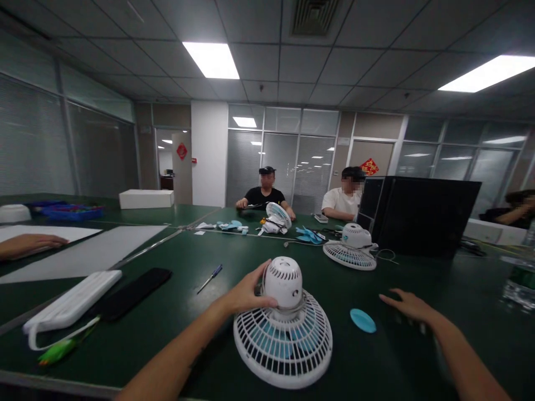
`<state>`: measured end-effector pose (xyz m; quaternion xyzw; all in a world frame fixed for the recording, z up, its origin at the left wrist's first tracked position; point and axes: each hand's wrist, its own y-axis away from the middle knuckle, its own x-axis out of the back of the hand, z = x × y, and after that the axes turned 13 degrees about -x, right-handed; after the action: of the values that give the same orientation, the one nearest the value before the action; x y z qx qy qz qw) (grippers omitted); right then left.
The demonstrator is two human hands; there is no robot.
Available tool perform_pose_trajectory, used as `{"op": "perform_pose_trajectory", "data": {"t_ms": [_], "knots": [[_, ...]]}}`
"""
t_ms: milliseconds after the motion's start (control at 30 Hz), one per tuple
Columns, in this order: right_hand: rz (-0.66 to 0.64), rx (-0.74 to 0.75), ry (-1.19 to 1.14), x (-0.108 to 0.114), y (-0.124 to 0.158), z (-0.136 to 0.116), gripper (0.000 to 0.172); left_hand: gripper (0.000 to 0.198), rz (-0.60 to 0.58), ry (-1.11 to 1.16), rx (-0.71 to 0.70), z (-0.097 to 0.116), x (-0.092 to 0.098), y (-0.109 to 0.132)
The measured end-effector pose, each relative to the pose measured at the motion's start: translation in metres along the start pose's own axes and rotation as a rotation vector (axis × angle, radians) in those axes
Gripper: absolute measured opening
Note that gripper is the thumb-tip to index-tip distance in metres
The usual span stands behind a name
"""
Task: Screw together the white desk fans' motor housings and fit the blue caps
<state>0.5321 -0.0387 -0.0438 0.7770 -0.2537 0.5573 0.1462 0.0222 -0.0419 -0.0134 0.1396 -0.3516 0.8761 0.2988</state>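
A small white fan (284, 334) lies face down on the green table (175, 312) in front of me, its round motor housing pointing up. My left hand (246, 292) is wrapped around the left side of that housing. My right hand (407, 305) lies flat on the table to the right, fingers stretched out, holding nothing. A light blue disc (363, 320) lies between the fan and my right hand.
A blue-handled screwdriver (210, 278), a black phone (134, 291) and a white power bank (71, 305) lie to the left. Another white fan (351, 250) and a black monitor (418, 214) stand behind. Two people sit across the table; someone's hand (29, 244) rests at far left.
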Motion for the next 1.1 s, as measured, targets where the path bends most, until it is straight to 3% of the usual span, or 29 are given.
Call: {"op": "perform_pose_trajectory", "data": {"t_ms": [100,200,400,633,700,933,1100], "knots": [[-0.146,-0.092,0.011,0.007,-0.001,0.012,0.085,0.137,-0.003,-0.016,0.014,-0.003,-0.001,0.0],[-0.15,-0.065,-0.002,0.017,0.006,0.014,0.074,0.151,-0.001,-0.023,0.034,0.001,-0.002,0.0],[-0.112,-0.064,-0.02,0.02,0.01,0.019,0.038,0.138,0.019,-0.088,0.09,0.01,0.003,0.0],[-0.097,-0.006,-0.011,0.012,0.009,0.013,0.018,0.13,0.038,-0.131,0.083,0.003,0.006,-0.001],[-0.1,0.004,-0.009,0.014,0.008,0.012,0.023,0.128,0.035,-0.127,0.085,0.002,0.006,-0.001],[-0.03,-0.075,0.063,0.017,0.004,0.008,0.072,0.125,0.028,-0.166,0.072,-0.004,0.007,-0.001],[-0.187,-0.098,0.133,-0.003,0.012,-0.008,0.084,0.123,0.022,-0.156,0.073,-0.004,0.007,-0.001]]}}
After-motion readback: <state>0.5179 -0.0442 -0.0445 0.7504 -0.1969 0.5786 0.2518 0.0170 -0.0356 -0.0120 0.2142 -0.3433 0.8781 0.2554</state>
